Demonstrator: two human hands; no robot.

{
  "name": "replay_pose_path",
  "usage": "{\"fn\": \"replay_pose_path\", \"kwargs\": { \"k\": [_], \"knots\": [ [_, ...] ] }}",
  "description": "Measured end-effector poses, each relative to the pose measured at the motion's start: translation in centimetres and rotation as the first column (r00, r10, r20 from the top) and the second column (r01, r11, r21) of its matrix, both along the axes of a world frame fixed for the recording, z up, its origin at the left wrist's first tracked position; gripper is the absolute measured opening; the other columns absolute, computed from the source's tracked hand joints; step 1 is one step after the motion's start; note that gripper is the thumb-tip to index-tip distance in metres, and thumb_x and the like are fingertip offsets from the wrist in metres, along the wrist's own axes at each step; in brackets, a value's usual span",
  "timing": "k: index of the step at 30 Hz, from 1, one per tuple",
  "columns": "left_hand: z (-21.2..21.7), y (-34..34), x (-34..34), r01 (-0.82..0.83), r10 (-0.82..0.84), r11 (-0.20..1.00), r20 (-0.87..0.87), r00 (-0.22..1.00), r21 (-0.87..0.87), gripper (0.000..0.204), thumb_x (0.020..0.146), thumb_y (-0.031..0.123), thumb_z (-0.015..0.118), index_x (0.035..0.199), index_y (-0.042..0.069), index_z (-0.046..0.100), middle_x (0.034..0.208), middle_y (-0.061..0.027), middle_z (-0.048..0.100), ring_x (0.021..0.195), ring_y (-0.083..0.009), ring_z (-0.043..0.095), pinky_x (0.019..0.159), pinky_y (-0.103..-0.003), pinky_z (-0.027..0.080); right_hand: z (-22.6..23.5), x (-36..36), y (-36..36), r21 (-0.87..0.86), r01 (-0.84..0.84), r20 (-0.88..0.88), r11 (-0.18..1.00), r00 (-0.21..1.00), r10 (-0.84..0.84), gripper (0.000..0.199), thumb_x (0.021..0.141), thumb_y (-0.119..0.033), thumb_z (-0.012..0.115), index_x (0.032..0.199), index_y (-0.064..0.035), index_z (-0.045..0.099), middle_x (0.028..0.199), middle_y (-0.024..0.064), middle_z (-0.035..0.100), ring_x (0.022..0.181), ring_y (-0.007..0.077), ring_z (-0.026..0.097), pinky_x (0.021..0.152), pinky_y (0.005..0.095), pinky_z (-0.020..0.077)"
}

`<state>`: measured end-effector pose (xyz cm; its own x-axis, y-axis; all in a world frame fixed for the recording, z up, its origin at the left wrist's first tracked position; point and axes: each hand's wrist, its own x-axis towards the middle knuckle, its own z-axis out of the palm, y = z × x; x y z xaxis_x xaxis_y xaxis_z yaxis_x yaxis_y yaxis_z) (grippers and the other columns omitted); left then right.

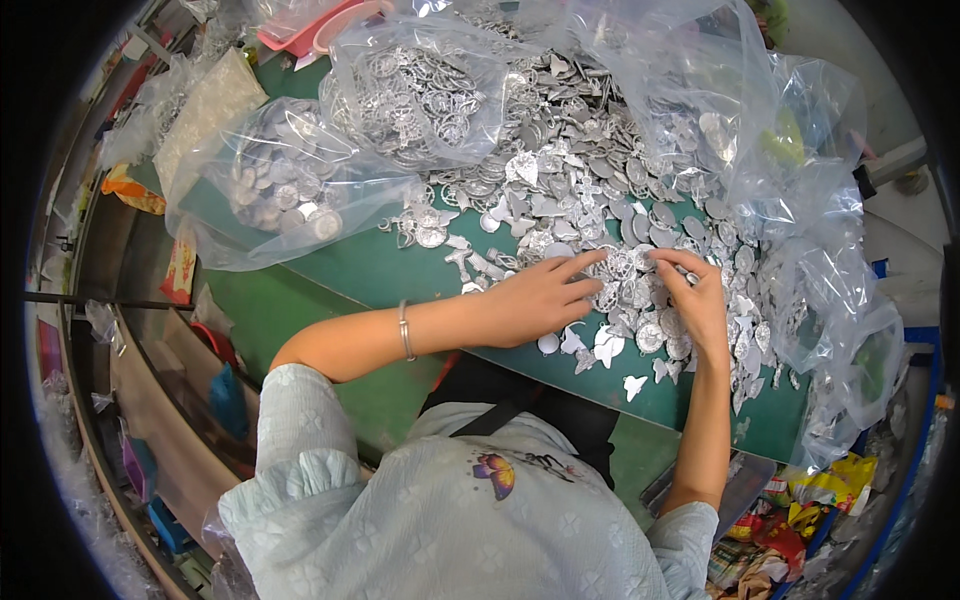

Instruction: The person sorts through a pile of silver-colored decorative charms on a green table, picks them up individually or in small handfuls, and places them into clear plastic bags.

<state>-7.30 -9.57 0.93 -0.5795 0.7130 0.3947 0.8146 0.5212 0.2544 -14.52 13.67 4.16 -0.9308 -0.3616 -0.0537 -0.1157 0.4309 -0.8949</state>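
Observation:
A big heap of silver-coloured metal charms [600,150] spreads over the green table [350,265]. Many are flat discs, others butterfly, heart or cross shapes. My left hand [545,298] reaches in over the near side of the heap, its fingers stretched and apart, touching the charms. Opposite it, my right hand [698,300] bends its fingers together in a pinch at the heap; what sits between the fingertips is too small to make out. Just below the hands lie a few loose pieces, among them a butterfly-shaped charm [634,387] near the table's front edge.
Clear plastic bags of charms, one at the back [415,95] and one at the left [285,185], border the heap. More crumpled clear plastic [830,290] covers the right side. A pink tray [310,30] lies at the back. Colourful packets [790,520] fill the lower right.

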Motion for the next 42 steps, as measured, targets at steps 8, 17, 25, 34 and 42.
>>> {"fn": "replay_pose_path", "kwargs": {
  "k": [8,17,25,34,42],
  "knots": [
    [-0.6,-3.2,1.6,-0.191,0.186,0.973,0.052,0.981,0.13,0.024,0.065,-0.002,0.059,0.088,0.005,0.053,0.106,-0.0087,0.05,0.114,-0.0307,0.042,0.088,-0.042,0.039,0.1,0.9,-4.1,0.428,-0.076,-0.42,0.901,0.866,0.272,0.021,0.073,-0.013,0.064,0.092,-0.0036,0.061,0.099,0.0088,0.059,0.081,0.029,0.059,0.072,0.0347,0.045],
    [-0.3,-4.4,3.2,-0.359,0.339,0.903,0.121,0.933,0.237,0.028,0.062,-0.004,0.057,0.089,0.005,0.053,0.106,-0.0112,0.051,0.107,-0.0312,0.046,0.089,-0.042,0.037,0.7,1.3,-3.2,0.447,0.013,-0.527,0.895,0.812,0.251,0.015,0.074,-0.015,0.064,0.086,-0.0064,0.061,0.088,0.0068,0.06,0.072,0.0295,0.059,0.063,0.0373,0.046],
    [0.3,-1.7,2.1,-0.427,0.412,0.894,0.121,0.903,0.138,0.033,0.07,0.01,0.065,0.1,0.006,0.051,0.11,-0.0101,0.048,0.106,-0.03,0.044,0.088,-0.039,0.034,-0.5,4.8,-6.6,0.541,-0.062,-0.425,0.839,0.84,0.337,0.019,0.072,-0.017,0.067,0.08,-0.0036,0.057,0.089,0.0094,0.058,0.065,0.0272,0.06,0.057,0.0369,0.0464],
    [-0.1,-4.3,1.8,-0.612,0.587,0.743,0.176,0.79,0.27,0.019,0.072,0.001,0.06,0.089,0.006,0.053,0.094,-0.007,0.054,0.092,-0.0262,0.051,0.079,-0.037,0.037,0.1,2.2,-1.0,-0.284,0.248,0.294,0.926,0.942,-0.163,0.012,0.077,-0.011,0.065,0.081,-0.0024,0.059,0.068,-0.0018,0.054,0.061,0.0099,0.051,0.054,0.0234,0.0384],
    [0.3,-2.0,1.2,-0.561,0.577,0.794,-0.001,0.817,0.233,0.032,0.07,0.001,0.059,0.101,0.006,0.053,0.102,-0.0095,0.05,0.094,-0.0267,0.047,0.077,-0.038,0.036,-0.2,2.0,-0.5,0.35,0.269,-0.622,0.897,0.783,0.008,0.013,0.078,-0.01,0.06,0.089,-0.004,0.061,0.082,0.009,0.059,0.072,0.0268,0.058,0.062,0.0315,0.0441]
  ]
}}
